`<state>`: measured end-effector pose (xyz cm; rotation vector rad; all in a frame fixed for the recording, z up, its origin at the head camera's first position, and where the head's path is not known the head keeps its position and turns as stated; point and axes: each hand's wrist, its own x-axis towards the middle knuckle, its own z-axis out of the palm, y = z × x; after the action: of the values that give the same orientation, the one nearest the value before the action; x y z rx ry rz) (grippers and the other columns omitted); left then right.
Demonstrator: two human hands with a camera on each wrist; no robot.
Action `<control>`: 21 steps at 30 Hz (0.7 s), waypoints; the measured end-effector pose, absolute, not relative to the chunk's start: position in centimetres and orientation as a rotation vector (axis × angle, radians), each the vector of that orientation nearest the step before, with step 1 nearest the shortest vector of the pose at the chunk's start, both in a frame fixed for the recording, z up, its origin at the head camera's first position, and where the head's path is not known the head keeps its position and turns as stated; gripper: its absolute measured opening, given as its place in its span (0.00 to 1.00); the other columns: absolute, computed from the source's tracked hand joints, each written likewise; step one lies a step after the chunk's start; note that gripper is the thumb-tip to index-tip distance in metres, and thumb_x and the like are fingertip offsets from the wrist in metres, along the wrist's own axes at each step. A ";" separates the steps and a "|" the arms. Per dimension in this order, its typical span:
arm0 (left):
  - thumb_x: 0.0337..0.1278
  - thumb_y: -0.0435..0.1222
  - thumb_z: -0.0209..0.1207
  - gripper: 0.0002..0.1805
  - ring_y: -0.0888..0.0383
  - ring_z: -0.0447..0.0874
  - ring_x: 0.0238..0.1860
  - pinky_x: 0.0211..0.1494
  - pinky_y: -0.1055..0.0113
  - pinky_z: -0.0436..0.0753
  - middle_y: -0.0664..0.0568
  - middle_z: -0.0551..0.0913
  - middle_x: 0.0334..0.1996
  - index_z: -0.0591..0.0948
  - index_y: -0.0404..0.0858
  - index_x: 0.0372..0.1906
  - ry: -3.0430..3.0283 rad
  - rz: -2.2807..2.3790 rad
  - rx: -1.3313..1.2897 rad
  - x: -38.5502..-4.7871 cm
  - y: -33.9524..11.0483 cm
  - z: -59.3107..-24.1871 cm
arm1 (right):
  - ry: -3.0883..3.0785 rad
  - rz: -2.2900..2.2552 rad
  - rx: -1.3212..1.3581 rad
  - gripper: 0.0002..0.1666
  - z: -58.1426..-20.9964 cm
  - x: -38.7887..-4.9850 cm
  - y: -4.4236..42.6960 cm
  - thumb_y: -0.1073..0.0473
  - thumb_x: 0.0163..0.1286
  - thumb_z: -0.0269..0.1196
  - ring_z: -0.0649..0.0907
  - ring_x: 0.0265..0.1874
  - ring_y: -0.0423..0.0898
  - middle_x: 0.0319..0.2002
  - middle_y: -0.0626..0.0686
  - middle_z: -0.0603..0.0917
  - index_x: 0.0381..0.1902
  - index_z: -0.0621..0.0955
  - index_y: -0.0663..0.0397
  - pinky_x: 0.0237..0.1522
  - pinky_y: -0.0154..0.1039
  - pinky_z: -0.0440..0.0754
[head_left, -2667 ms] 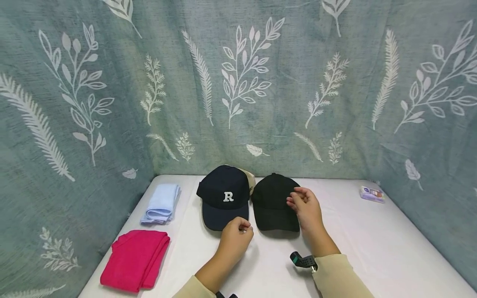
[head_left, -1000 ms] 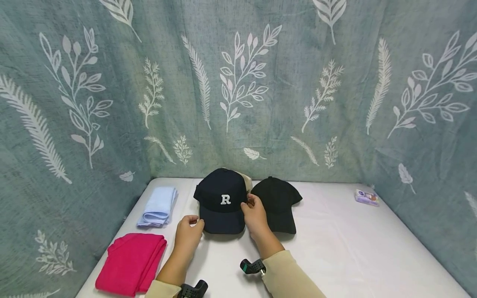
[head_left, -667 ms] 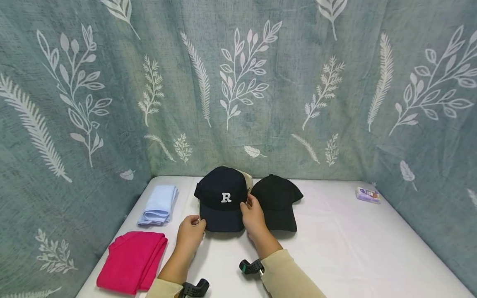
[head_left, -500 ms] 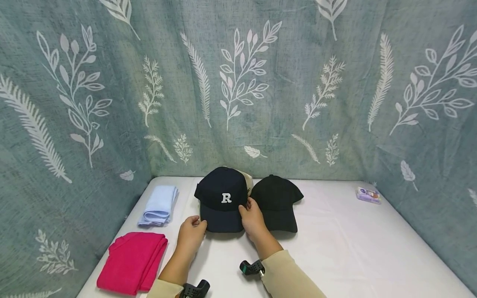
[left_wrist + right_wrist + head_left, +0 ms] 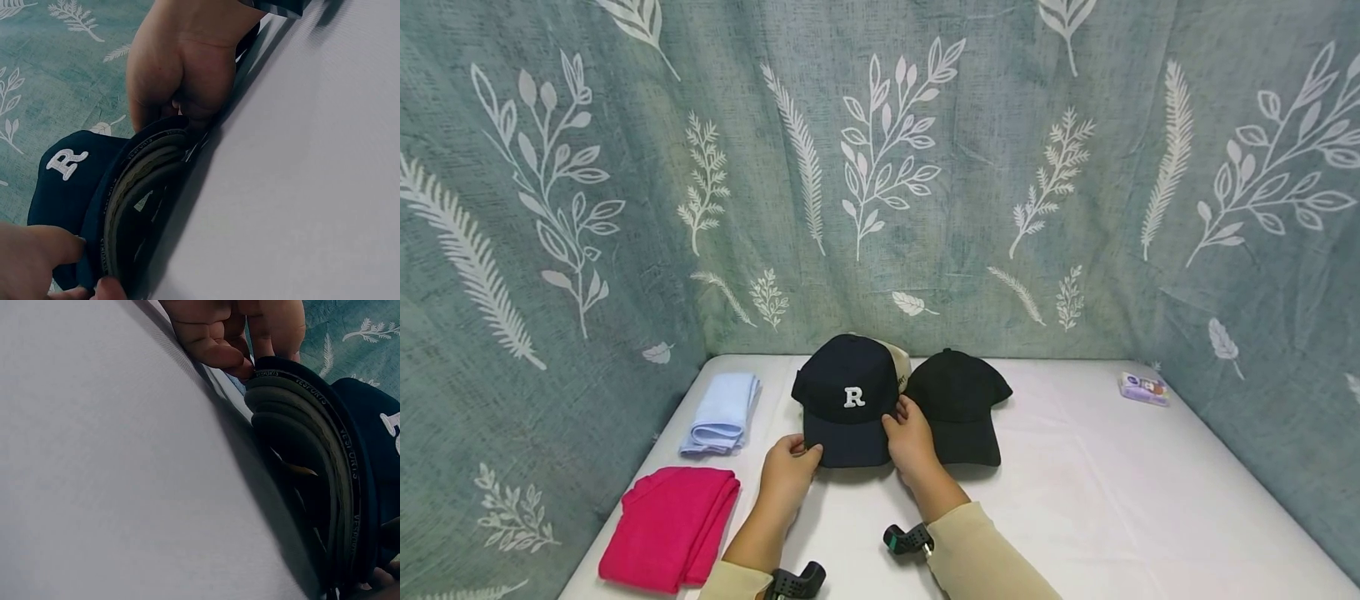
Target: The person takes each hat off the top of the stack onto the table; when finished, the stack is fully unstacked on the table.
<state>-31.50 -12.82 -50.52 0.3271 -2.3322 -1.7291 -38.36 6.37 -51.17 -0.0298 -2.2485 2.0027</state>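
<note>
A navy baseball cap [image 5: 846,383] with a white letter R stands at the back of the white table, its brim toward me. Several more brims nest under it in both wrist views, and a beige cap [image 5: 901,367] shows behind its right side. My left hand [image 5: 786,477] pinches the left end of the brim, thumb on top. At the right end, my right hand [image 5: 913,442] grips the brim edge between thumb and fingers. Beside that hand sits a plain black baseball cap [image 5: 958,404], overlapped slightly by my fingers.
On the left lie a folded light blue cloth [image 5: 722,412] and a folded hot pink cloth [image 5: 666,525]. A small purple packet [image 5: 1144,389] rests near the back right corner. Patterned green curtain [image 5: 880,167] hangs around the table [image 5: 1112,500] on the back and sides.
Both hands have moved left: the right from the black cap's right edge, the left from the navy brim's front right. They now hold the navy cap's brim, the left thumb slightly farther over it.
</note>
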 end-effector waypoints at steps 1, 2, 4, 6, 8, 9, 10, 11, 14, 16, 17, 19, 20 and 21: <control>0.66 0.34 0.65 0.25 0.49 0.84 0.47 0.39 0.67 0.86 0.34 0.81 0.53 0.77 0.22 0.62 -2.335 -1.723 0.326 -31.5 -12.8 -50.5 | -2.246 2.001 -0.028 0.34 -51.2 -38.3 6.4 0.65 0.79 0.57 0.68 0.76 0.65 0.75 0.68 0.68 0.78 0.63 0.67 0.76 0.58 0.67; 0.66 0.34 0.65 0.25 0.49 0.84 0.47 0.39 0.67 0.86 0.34 0.81 0.53 0.77 0.22 0.62 -2.337 -1.714 0.324 -31.5 -12.8 -50.4 | -2.245 1.997 -0.027 0.34 -51.2 -38.3 6.4 0.65 0.79 0.57 0.68 0.76 0.65 0.75 0.68 0.68 0.78 0.63 0.67 0.76 0.58 0.68; 0.65 0.33 0.66 0.25 0.49 0.85 0.47 0.38 0.67 0.86 0.33 0.82 0.53 0.77 0.22 0.62 -2.337 -1.710 0.321 -31.4 -12.8 -50.4 | -2.241 2.000 -0.031 0.33 -51.1 -38.2 6.3 0.65 0.79 0.57 0.69 0.76 0.64 0.75 0.67 0.69 0.78 0.65 0.66 0.76 0.57 0.68; 0.65 0.32 0.66 0.25 0.50 0.85 0.46 0.37 0.67 0.86 0.33 0.82 0.53 0.77 0.23 0.62 -2.336 -1.709 0.319 -31.4 -12.8 -50.4 | -2.239 1.997 -0.032 0.32 -51.1 -38.1 6.3 0.65 0.79 0.58 0.70 0.75 0.64 0.75 0.67 0.70 0.77 0.65 0.65 0.75 0.57 0.69; 0.65 0.32 0.65 0.24 0.51 0.85 0.44 0.36 0.67 0.85 0.34 0.82 0.53 0.77 0.23 0.61 -2.338 -1.709 0.318 -31.4 -12.8 -50.4 | -2.237 1.995 -0.032 0.32 -51.1 -38.0 6.3 0.65 0.79 0.57 0.70 0.75 0.64 0.75 0.66 0.70 0.77 0.66 0.64 0.75 0.58 0.69; 0.65 0.32 0.65 0.24 0.51 0.85 0.43 0.36 0.67 0.85 0.34 0.82 0.52 0.77 0.23 0.61 -2.340 -1.707 0.320 -31.3 -12.8 -50.4 | -2.235 1.999 -0.034 0.32 -51.1 -38.0 6.3 0.65 0.79 0.58 0.70 0.75 0.64 0.75 0.66 0.70 0.77 0.66 0.64 0.75 0.58 0.69; 0.65 0.32 0.65 0.24 0.51 0.84 0.42 0.35 0.68 0.84 0.35 0.82 0.52 0.77 0.23 0.61 -2.340 -1.705 0.320 -31.3 -12.8 -50.3 | -2.233 1.998 -0.032 0.32 -51.1 -37.9 6.3 0.65 0.79 0.58 0.70 0.75 0.64 0.75 0.66 0.70 0.77 0.66 0.64 0.75 0.58 0.69; 0.64 0.32 0.65 0.24 0.52 0.84 0.41 0.35 0.68 0.84 0.35 0.82 0.52 0.77 0.23 0.61 -2.340 -1.704 0.322 -31.3 -12.8 -50.3 | -2.231 1.999 -0.034 0.32 -51.1 -37.9 6.3 0.65 0.79 0.58 0.70 0.75 0.64 0.75 0.66 0.70 0.77 0.66 0.64 0.75 0.58 0.69; 0.64 0.31 0.65 0.24 0.53 0.83 0.38 0.34 0.68 0.84 0.35 0.82 0.50 0.77 0.23 0.60 -2.332 -1.706 0.320 -31.1 -12.7 -50.2 | -2.229 1.997 -0.034 0.32 -51.0 -37.8 6.3 0.65 0.79 0.58 0.70 0.75 0.64 0.74 0.66 0.70 0.77 0.67 0.63 0.76 0.58 0.69; 0.63 0.31 0.65 0.24 0.54 0.82 0.35 0.33 0.68 0.84 0.35 0.82 0.50 0.77 0.23 0.61 -2.323 -1.718 0.319 -31.1 -12.7 -50.0 | -2.227 1.995 -0.032 0.32 -50.9 -37.7 6.3 0.66 0.78 0.58 0.70 0.75 0.64 0.74 0.66 0.70 0.77 0.67 0.64 0.76 0.58 0.68; 0.63 0.31 0.65 0.24 0.55 0.82 0.34 0.32 0.68 0.84 0.35 0.82 0.50 0.76 0.23 0.61 -2.322 -1.717 0.319 -31.1 -12.7 -50.0 | -2.224 1.993 -0.031 0.32 -50.9 -37.6 6.3 0.66 0.78 0.58 0.70 0.75 0.64 0.74 0.66 0.70 0.76 0.67 0.64 0.76 0.57 0.68; 0.63 0.30 0.65 0.25 0.56 0.82 0.32 0.32 0.67 0.84 0.35 0.81 0.50 0.76 0.23 0.61 -2.323 -1.715 0.319 -31.0 -12.6 -49.8 | -2.217 1.994 -0.024 0.31 -50.7 -37.6 6.3 0.66 0.79 0.58 0.69 0.75 0.63 0.75 0.66 0.70 0.77 0.67 0.64 0.76 0.57 0.68; 0.63 0.31 0.65 0.25 0.56 0.82 0.31 0.32 0.67 0.84 0.35 0.81 0.50 0.76 0.23 0.62 -2.324 -1.710 0.319 -31.0 -12.6 -49.8 | -2.213 1.998 -0.027 0.31 -50.7 -37.6 6.3 0.66 0.79 0.58 0.69 0.76 0.63 0.75 0.66 0.70 0.77 0.67 0.63 0.76 0.57 0.68; 0.63 0.31 0.65 0.25 0.56 0.82 0.32 0.33 0.67 0.84 0.35 0.81 0.50 0.76 0.24 0.62 -2.329 -1.701 0.322 -31.0 -12.6 -49.7 | -2.208 2.000 -0.022 0.31 -50.6 -37.6 6.3 0.66 0.79 0.58 0.69 0.76 0.63 0.75 0.66 0.70 0.77 0.67 0.63 0.76 0.57 0.68</control>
<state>-31.00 -12.56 -49.68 0.3224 -2.3289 -1.7012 -37.63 6.29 -50.61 -0.0221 -2.2078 2.0002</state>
